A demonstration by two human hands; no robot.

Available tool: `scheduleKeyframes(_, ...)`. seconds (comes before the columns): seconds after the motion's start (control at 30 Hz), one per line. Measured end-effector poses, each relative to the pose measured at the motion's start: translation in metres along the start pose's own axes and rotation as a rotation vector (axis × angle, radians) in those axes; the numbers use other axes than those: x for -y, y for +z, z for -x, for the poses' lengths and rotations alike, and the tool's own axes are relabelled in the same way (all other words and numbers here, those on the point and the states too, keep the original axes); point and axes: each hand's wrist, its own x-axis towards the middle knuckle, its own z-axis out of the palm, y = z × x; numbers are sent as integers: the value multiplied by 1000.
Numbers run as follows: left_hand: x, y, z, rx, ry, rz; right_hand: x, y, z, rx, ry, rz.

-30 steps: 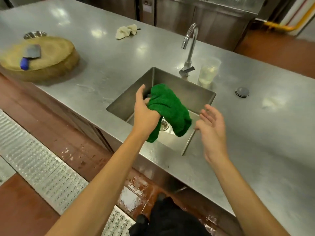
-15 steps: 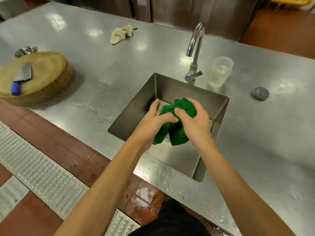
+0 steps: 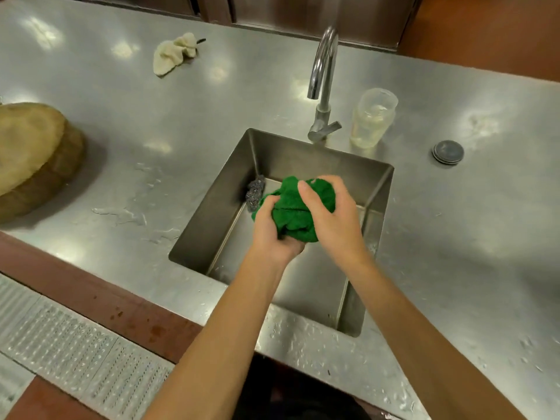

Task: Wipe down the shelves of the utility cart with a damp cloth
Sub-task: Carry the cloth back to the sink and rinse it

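Note:
A green cloth (image 3: 292, 212) is bunched into a ball over the steel sink (image 3: 224, 189). My left hand (image 3: 272, 231) grips it from below and the left. My right hand (image 3: 331, 219) closes over it from the top and right. Both hands squeeze the cloth together, above the sink basin. The utility cart is not in view.
A curved tap (image 3: 322, 83) rises behind the sink, with a clear plastic cup (image 3: 371, 118) to its right. A steel scourer (image 3: 256, 190) lies in the sink's far left corner. A round wooden block (image 3: 33, 156) sits far left, a beige rag (image 3: 174, 53) at the back, a dark round cap (image 3: 448, 151) at right.
My right hand came in from the side and closed on the cloth, which both hands have balled up tighter. The view has moved closer over the sink.

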Motion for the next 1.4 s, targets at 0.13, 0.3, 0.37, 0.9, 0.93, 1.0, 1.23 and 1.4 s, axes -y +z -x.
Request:
scheduleKeyframes(0.13, -16, 14, -19, -104, 96, -58, 1, -8, 11, -133, -313, 333)
scheduleKeyframes(0.3, -23, 32, -24, -121, 67, -120, -7, -5, 32, -13, -460, 764)
scheduleKeyframes(0.37, -15, 38, -23, -110, 60, -180, -8, 0, 15, -107, -362, 901)
scheduleKeyframes(0.9, -67, 81, -22, 327, 457, -733, 31, -9, -50, 385, 233, 19)
scheduleKeyframes(0.93, -69, 83, -22, 353, 450, -752, 29, -8, -52, 444, 248, -22)
scheduleKeyframes(1.0, -71, 82, -24, 365, 437, -795, 25, -7, -55, 516, 286, -66)
scheduleKeyframes(1.23, -63, 65, -32, 332, 430, -707, 34, -14, -65, 410, 328, 141)
scheduleKeyframes(1.4, -48, 55, -33, 165, 425, -655, 36, -5, -60, 423, 262, 469)
